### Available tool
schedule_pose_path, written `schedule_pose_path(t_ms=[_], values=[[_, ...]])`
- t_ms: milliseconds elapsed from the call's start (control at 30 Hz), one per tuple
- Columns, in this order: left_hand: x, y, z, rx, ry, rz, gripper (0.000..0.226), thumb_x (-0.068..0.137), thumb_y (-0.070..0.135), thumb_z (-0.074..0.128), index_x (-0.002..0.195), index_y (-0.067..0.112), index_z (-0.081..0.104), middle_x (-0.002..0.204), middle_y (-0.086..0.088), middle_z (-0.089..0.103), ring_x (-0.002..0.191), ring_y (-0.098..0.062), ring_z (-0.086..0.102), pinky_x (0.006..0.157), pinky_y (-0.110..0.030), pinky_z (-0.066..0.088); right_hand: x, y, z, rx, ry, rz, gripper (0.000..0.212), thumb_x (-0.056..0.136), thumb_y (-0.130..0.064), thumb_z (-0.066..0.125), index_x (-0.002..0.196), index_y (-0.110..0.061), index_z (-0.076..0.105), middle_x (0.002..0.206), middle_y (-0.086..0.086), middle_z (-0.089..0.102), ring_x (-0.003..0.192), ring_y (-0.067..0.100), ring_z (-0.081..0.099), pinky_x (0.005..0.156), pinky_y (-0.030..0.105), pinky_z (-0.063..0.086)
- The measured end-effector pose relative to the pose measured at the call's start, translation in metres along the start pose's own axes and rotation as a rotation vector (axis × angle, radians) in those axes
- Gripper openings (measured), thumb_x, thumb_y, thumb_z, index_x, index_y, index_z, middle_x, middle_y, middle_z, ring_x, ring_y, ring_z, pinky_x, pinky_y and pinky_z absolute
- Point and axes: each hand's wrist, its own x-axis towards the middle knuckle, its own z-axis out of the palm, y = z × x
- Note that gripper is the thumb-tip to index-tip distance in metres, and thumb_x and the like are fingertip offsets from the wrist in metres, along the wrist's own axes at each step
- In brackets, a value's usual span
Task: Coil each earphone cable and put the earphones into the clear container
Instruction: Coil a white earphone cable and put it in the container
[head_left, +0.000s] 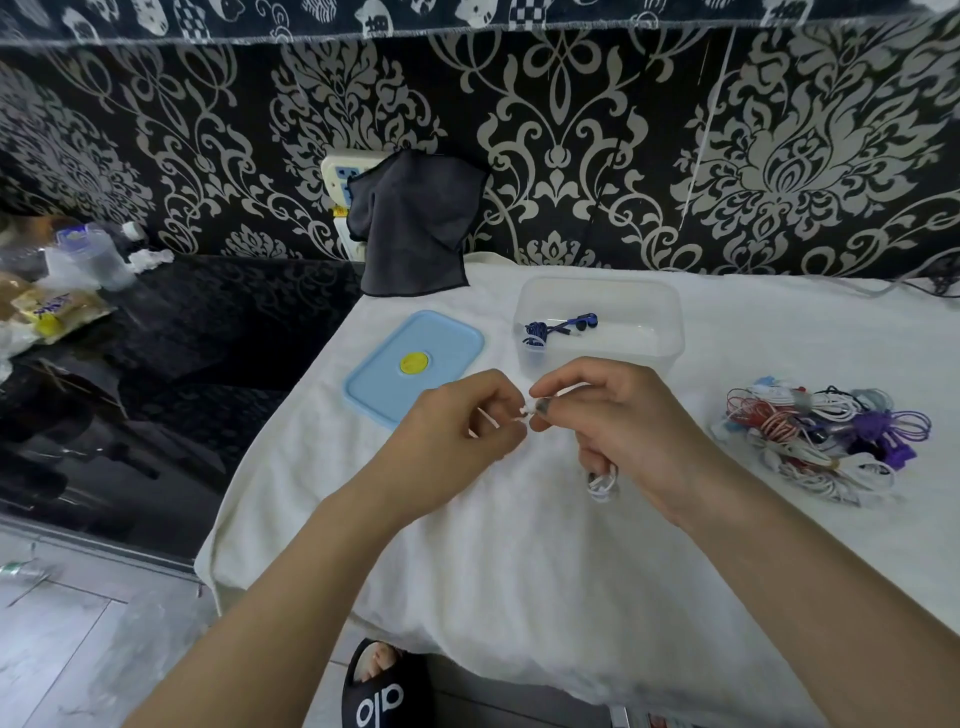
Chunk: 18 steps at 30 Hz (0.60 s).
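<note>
Left hand (470, 421) and right hand (605, 415) pinch white earphone cable (602, 483) between them; keep loops small, tension even.

Even, soft indoor light; wide-angle bending and blur at edges.

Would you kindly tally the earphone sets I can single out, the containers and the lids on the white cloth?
Earphone sets singled out: 2, blue earphones in the clear container, white earphones in the right hand; the pile is uncountable
Containers: 1
Lids: 1, blue lid
Total: 4
</note>
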Motion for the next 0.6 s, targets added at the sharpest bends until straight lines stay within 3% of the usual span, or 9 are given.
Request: schedule_pose_path(t_ms=[200,300,500,600], values=[[0.000,0.006,-0.002,-0.095,0.005,-0.004,0.010,0.087,0.015,0.072,0.090,0.023,0.067,0.085,0.003,0.073,0.071,-0.022,0.058,0.076,-0.050,0.056,-0.001,0.002,0.000,-0.056,0.009,-0.069,0.006,0.087,-0.017,0.071,0.093,-0.018,0.070,0.080,0.001,0.077,0.044,0.020,0.043,0.050,0.026,0.039],[-0.001,0.008,-0.003,-0.086,0.031,-0.028,0.013,0.086,0.014,0.073,0.089,0.026,0.068,0.081,0.003,0.070,0.070,-0.014,0.059,0.078,-0.051,0.057,0.000,0.002,0.000,-0.065,0.022,-0.070,0.006,0.087,-0.015,0.070,0.091,-0.019,0.070,0.080,0.001,0.076,0.043,0.020,0.043,0.049,0.026,0.039],[-0.002,0.012,-0.005,-0.095,0.047,-0.017,0.017,0.087,0.007,0.073,0.090,0.023,0.069,0.083,0.000,0.071,0.075,-0.021,0.064,0.074,-0.032,0.054,0.000,0.001,0.001,-0.061,0.039,-0.080,0.006,0.088,-0.013,0.069,0.090,-0.018,0.070,0.079,0.001,0.076,0.045,0.022,0.043,0.051,0.031,0.040],[-0.003,0.015,-0.006,-0.113,0.049,-0.008,0.017,0.087,0.004,0.072,0.091,0.020,0.069,0.083,0.000,0.071,0.075,-0.020,0.063,0.073,-0.029,0.053,0.001,0.001,0.001,-0.042,0.036,-0.068,0.004,0.089,-0.014,0.069,0.091,-0.017,0.070,0.080,0.001,0.077,0.045,0.021,0.043,0.051,0.031,0.040]])
